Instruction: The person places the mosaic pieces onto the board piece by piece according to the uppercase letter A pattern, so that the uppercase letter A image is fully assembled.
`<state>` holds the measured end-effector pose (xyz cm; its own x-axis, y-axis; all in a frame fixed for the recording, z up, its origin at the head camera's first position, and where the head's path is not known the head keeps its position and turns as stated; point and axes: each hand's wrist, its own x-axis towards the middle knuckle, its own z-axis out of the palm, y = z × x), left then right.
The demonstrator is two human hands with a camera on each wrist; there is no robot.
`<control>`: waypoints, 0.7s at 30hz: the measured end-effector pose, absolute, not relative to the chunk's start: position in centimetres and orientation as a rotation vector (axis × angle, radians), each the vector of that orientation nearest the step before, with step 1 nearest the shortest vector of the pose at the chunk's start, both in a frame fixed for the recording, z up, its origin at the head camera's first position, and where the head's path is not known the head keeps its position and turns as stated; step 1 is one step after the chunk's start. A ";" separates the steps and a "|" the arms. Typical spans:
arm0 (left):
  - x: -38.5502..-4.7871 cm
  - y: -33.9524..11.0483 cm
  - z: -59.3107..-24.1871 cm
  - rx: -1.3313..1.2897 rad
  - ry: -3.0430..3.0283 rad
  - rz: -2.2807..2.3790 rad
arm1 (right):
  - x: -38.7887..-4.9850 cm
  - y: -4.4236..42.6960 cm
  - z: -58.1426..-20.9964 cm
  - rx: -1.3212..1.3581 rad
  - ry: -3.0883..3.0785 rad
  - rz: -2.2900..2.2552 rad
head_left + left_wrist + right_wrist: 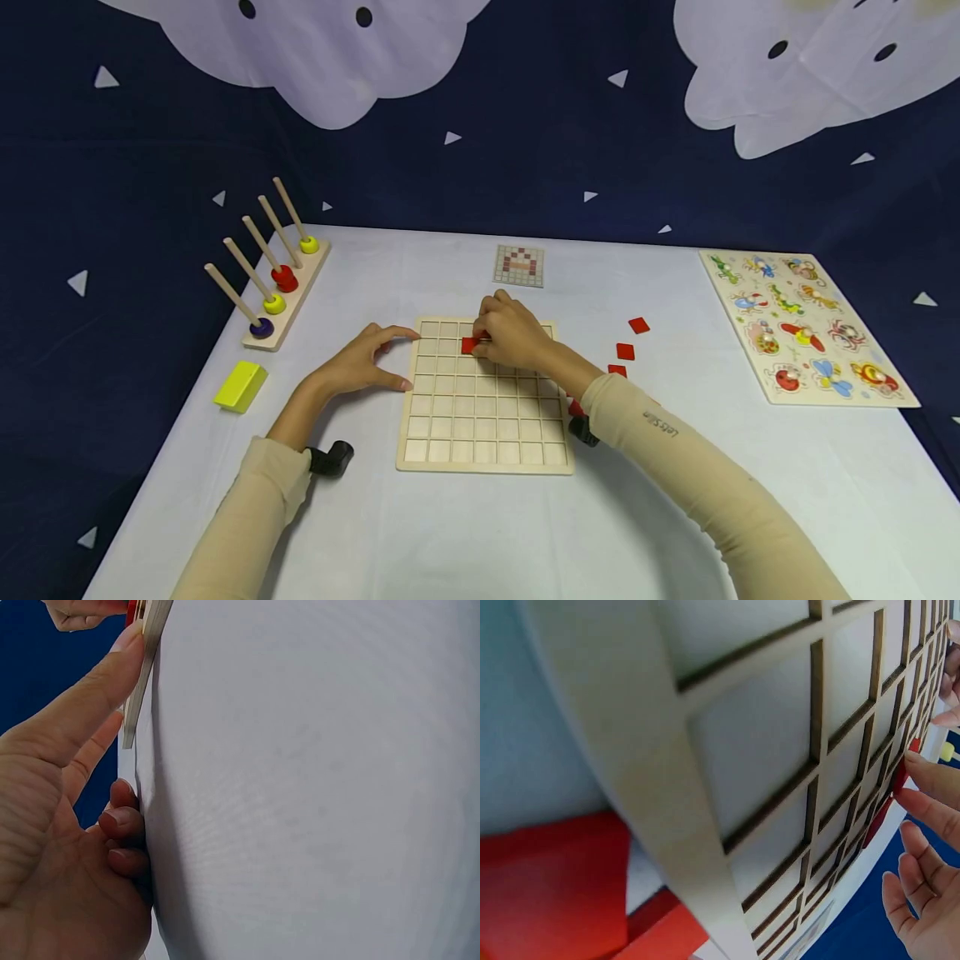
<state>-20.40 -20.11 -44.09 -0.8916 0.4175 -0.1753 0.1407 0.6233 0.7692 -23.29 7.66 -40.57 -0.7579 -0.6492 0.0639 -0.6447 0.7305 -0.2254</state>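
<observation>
A square wooden grid board (442, 406) lies flat on the white table. My left hand (358, 360) is at its left edge, thumb and index finger extended and touching the rim; in the left wrist view the other fingers (124, 823) curl loosely against the tabletop. Over the upper rows of the grid, my right hand (512, 333) pinches a small red square tile (904, 771) between thumb and index finger. Another red tile (877, 823) shows in the grid beside it in the right wrist view. In the head view the right fingers partly cover these tiles.
Several loose red tiles (626, 352) lie right of the board, some behind the right forearm. A small pattern card (519, 266) is beyond the board. A peg stacker (285, 321) and yellow block (241, 387) stand left; an insect puzzle board (810, 329) lies right.
</observation>
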 end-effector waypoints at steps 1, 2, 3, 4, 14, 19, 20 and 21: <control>-20.4 -20.1 -44.1 0.445 2.510 1.151 | -23.2 7.6 -40.6 -1.078 2.907 -0.374; -20.4 -20.1 -44.2 0.440 2.508 1.153 | -23.2 7.5 -40.7 -1.069 2.909 -0.378; -20.4 -20.1 -44.2 0.436 2.508 1.154 | -23.1 7.4 -40.7 -1.059 2.910 -0.383; -20.4 -20.1 -44.2 0.430 2.507 1.154 | -23.1 7.3 -40.7 -1.045 2.910 -0.387; -20.3 -20.1 -44.0 0.421 2.499 1.148 | -22.8 7.1 -40.0 -0.992 2.882 -0.302; -20.2 -20.0 -43.9 0.432 2.497 1.154 | -22.5 8.9 -39.1 -0.968 2.892 -0.357; -20.2 -20.0 -43.9 0.433 2.499 1.152 | -22.4 9.5 -39.0 -0.963 2.904 -0.378; -20.2 -20.0 -43.9 0.436 2.501 1.152 | -22.3 10.0 -38.9 -0.954 2.912 -0.403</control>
